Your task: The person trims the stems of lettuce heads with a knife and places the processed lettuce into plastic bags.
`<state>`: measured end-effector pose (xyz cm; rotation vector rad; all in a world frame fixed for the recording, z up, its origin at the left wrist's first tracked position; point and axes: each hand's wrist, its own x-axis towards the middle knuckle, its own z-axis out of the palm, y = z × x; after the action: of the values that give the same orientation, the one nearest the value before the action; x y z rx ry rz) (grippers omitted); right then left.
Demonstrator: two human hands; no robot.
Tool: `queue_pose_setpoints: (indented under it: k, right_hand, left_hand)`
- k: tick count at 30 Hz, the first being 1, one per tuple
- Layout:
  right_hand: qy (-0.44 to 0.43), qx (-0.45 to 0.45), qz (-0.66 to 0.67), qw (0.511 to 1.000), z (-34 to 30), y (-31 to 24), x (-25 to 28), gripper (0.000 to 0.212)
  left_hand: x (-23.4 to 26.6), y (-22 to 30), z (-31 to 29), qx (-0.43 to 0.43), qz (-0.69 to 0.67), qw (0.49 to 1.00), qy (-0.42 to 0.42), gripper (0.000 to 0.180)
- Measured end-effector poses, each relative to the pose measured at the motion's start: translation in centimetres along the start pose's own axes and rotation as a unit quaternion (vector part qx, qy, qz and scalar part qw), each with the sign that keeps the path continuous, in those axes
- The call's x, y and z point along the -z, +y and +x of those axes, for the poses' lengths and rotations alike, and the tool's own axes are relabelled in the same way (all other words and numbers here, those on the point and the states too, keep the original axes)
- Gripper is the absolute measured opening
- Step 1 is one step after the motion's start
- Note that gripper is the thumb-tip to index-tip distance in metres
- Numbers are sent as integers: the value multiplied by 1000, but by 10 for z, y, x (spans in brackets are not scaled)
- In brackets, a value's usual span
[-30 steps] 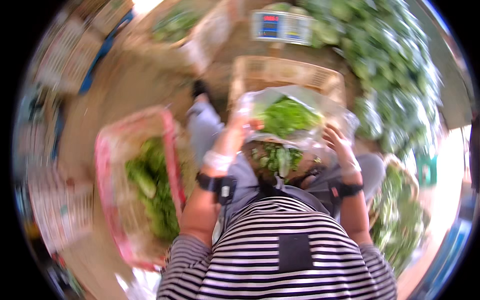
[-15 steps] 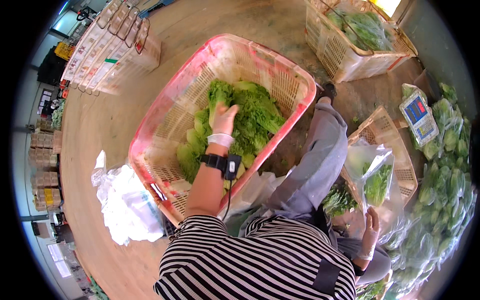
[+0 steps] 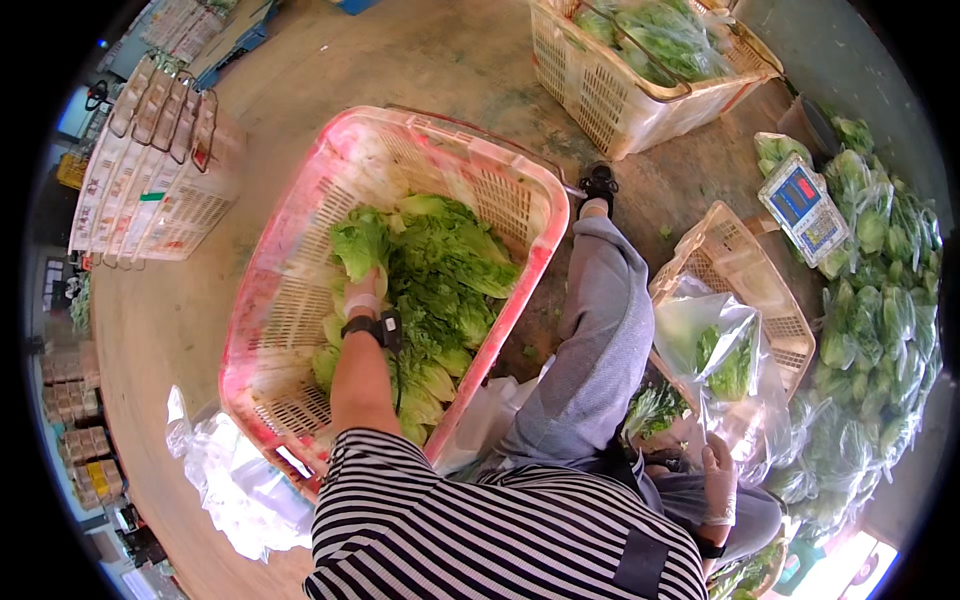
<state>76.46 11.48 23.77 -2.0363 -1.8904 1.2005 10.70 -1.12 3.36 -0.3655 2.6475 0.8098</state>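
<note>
My left hand (image 3: 362, 288), in a thin clear glove, is down in a large pink-rimmed crate (image 3: 285, 250), closed at the base of a leafy head of lettuce (image 3: 360, 240); leaves cover most of its fingers. More loose green lettuce (image 3: 440, 270) lies around and beside it. At my right side, my gloved right hand (image 3: 718, 485) has its fingers bent at the edge of a clear plastic bag (image 3: 745, 420). Inside that bag is a head of lettuce (image 3: 728, 365). The bag rests over a smaller beige crate (image 3: 790, 325) that leans at a tilt.
Bagged greens (image 3: 880, 340) pile up along the right wall, with a digital scale (image 3: 803, 207) beside them. Another crate of greens (image 3: 600, 100) stands at the far right. White plastic bags (image 3: 240, 490) lie left of the pink-rimmed crate; stacked crates (image 3: 160, 170) stand farther back.
My left hand has moved deeper among the leaves, along with the head of lettuce. My right hand has shifted slightly down beside the bag. The whole view has swung a little.
</note>
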Motion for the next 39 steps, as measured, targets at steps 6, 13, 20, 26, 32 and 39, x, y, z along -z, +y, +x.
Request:
queue_pose_setpoints:
  k: [6,13,20,26,32,39]
  right_hand:
    - [48,32,86,995,-4,-2,-13,35]
    - [-135,247,317,906,-43,-73,3,74]
    - [72,155,738,653,-87,-26,36,60]
    - [596,162,541,571,-213,101,90,19]
    - [526,111,632,558,-286,188,65,67]
    - [526,195,561,608,-211,149,60,75]
  left_hand:
    - [52,68,-162,47,-509,793,-332,69]
    - [50,109,-402,-20,-567,342,-749,77]
    - [11,60,-598,-23,-243,264,-933,80]
    - [6,-10,-727,-3,-62,168,-984,80]
    - [-10,-68,-792,74,-44,118,-989,72]
    - [-51,-82,-765,-234,160,113,-952,57]
